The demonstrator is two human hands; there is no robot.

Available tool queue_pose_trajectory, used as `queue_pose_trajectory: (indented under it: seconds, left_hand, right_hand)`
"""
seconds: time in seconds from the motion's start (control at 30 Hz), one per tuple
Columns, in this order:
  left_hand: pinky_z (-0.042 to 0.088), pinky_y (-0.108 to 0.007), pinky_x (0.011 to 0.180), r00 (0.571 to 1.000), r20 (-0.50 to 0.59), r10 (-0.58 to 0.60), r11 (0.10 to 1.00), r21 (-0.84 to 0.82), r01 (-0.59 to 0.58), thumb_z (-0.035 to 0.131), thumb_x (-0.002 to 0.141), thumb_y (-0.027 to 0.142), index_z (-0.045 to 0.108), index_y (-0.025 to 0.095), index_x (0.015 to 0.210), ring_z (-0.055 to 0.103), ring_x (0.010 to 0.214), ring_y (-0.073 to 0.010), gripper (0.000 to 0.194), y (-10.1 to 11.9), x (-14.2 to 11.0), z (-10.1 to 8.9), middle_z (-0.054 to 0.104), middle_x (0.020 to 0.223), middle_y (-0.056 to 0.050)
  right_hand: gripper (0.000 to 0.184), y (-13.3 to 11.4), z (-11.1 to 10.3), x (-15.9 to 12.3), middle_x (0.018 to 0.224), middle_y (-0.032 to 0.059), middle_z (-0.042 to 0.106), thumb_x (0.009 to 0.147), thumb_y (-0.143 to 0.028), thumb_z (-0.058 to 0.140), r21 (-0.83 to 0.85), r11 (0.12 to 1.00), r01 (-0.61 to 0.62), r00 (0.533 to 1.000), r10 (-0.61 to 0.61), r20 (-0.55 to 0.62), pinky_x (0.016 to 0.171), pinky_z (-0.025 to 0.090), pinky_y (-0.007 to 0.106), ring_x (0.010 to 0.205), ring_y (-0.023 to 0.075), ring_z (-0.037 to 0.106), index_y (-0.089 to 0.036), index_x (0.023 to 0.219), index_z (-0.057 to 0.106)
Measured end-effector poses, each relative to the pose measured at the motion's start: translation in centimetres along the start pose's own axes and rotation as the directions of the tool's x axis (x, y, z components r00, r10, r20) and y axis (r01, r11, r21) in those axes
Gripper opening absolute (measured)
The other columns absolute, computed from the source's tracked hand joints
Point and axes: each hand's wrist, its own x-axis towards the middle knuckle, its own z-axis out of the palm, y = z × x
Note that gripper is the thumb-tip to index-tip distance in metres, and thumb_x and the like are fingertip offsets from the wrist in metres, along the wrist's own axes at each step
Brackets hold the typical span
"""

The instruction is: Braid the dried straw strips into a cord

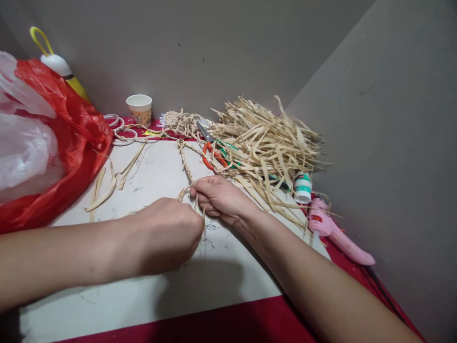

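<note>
In the head view, your right hand pinches the near end of the braid, which lies mid-board, left of the scissors and straw; your left hand curls just left, fingertips hidden, so I cannot tell its grip

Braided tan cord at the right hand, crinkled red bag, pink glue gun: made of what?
Braided tan cord: probably dried plant fibre; matte, uneven strands.
Crinkled red bag: likely thin plastic film; glossy creases.
Pink glue gun: apparently moulded plastic; smooth, rounded body.
</note>
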Motion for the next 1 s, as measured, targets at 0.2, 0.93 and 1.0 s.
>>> queue_pose_trajectory:
  seconds: [0.2,0.93,1.0]
  left_hand:
    - [0.034,-0.021,0.051,0.815,-0.405,-0.414,0.773,-0.629,0.079,0.05,0.073,0.02,0.061,0.016,0.073,0.047,0.054,-0.0098,0.012,-4.6,2.1,-1.9,0.057,0.06,0.001]
    - [0.031,-0.02,0.048,0.936,-0.159,-0.313,0.667,-0.739,0.098,0.045,0.076,0.027,0.063,0.015,0.065,0.041,0.05,-0.008,0.024,-6.0,3.3,1.1,0.055,0.058,0.001]
    - [0.033,-0.02,0.05,0.942,-0.151,-0.3,0.688,-0.719,0.104,0.044,0.076,0.027,0.063,0.015,0.065,0.042,0.052,-0.0087,0.025,-6.0,3.4,0.8,0.056,0.058,0.001]
  right_hand:
    - [0.011,-0.2,-0.5,0.1,0.04,-0.0096,0.028,0.072,-0.018,0.05,0.025,1.0,0.011,0.998,-0.012,0.065,0.03,0.011,0.014,0.032,0.0026,0.02,-0.016,0.061,0.047]
    - [0.017,-0.5,-1.0,-0.4,0.046,-0.0108,0.027,0.083,-0.03,0.051,-0.032,0.999,0.004,0.973,0.004,0.23,0.032,0.013,0.014,0.034,0.0027,0.019,-0.017,0.074,0.047]
    - [0.018,-0.5,-1.1,-0.4,0.045,-0.0109,0.027,0.085,-0.03,0.049,-0.059,0.998,0.015,0.973,-0.001,0.233,0.032,0.012,0.014,0.034,0.0028,0.018,-0.017,0.073,0.046]
